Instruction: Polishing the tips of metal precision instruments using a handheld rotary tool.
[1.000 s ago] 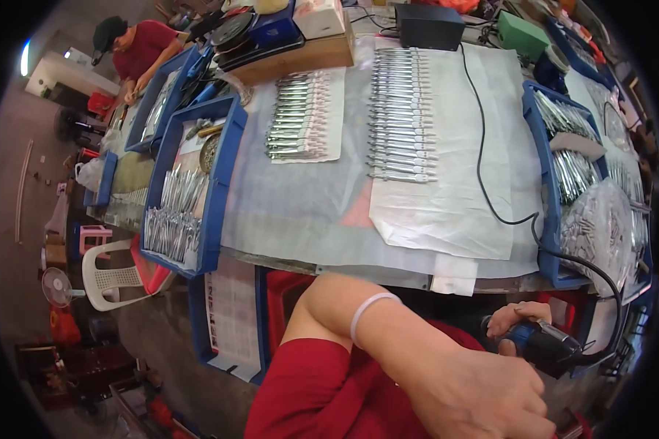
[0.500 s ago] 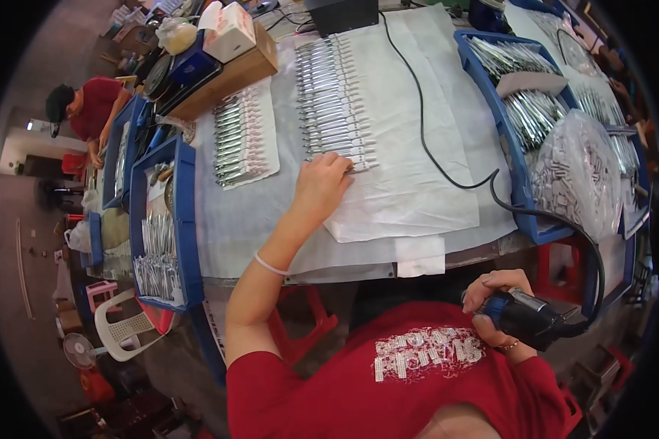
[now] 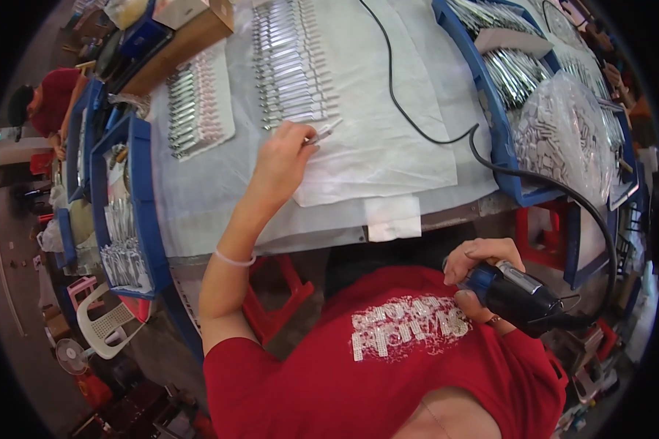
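My left hand (image 3: 284,161) is closed, its thumb and fingers pinching a slim silver metal rod (image 3: 324,134) just off the near end of a long row of similar rods (image 3: 289,69). The rod is tilted, and its pale tip points up and to the right. My right hand (image 3: 479,267) is wrapped round a black corded electric screwdriver (image 3: 516,296) with a blue collar, held in front of my red shirt, below the table edge. The tool's tip is hidden by my fingers. To the left lies a shorter row of rods (image 3: 192,110) on a white sheet.
Blue bins with metal rods stand at the left (image 3: 150,219) and the right (image 3: 501,139). A clear bag of small metal pieces (image 3: 564,135) sits in the right one. The black cord (image 3: 472,139) crosses the white cloth. A folded white paper (image 3: 393,218) lies at the table edge.
My left hand has lifted one rod away from the row's near end and tilted it. My right hand keeps its hold on the screwdriver. The whole view has shifted.
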`<state>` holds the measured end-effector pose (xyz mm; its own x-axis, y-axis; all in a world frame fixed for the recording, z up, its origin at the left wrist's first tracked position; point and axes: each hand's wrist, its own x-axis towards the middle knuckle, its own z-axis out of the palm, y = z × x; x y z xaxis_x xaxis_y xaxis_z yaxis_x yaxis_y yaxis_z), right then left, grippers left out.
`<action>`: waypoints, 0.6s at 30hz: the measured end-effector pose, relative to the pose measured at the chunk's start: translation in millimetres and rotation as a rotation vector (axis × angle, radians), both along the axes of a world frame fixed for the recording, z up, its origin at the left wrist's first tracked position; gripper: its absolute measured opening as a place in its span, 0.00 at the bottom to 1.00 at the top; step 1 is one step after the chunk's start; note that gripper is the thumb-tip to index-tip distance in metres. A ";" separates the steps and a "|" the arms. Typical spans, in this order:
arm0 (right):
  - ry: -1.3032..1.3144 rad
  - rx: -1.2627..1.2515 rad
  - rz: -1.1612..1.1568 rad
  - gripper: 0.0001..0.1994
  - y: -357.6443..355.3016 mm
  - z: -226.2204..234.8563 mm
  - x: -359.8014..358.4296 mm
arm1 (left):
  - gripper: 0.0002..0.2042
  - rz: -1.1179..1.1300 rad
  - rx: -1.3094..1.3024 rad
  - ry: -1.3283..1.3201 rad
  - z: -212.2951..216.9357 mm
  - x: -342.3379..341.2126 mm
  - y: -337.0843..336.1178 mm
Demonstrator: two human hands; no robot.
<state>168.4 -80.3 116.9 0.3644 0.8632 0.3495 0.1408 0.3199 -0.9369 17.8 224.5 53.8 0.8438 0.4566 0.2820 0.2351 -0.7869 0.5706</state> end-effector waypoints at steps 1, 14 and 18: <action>0.002 0.018 0.003 0.28 0.6 -0.2 -0.1 | 0.07 0.034 -0.221 -0.026 6.3 -7.8 -14.8; -0.016 -0.252 0.052 0.27 10.9 -10.8 -6.4 | 0.21 0.050 -1.807 -0.137 -27.1 -41.9 -189.3; -0.118 -0.365 0.023 0.25 15.8 -20.2 -9.3 | 0.23 0.091 -1.979 -0.206 -43.4 -32.8 -198.7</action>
<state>159.1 -64.5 96.7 0.3191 0.9461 0.0561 0.2509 -0.0273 -0.9676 -15.0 25.8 10.4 0.8310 0.2311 -0.5059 0.0597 0.8673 0.4942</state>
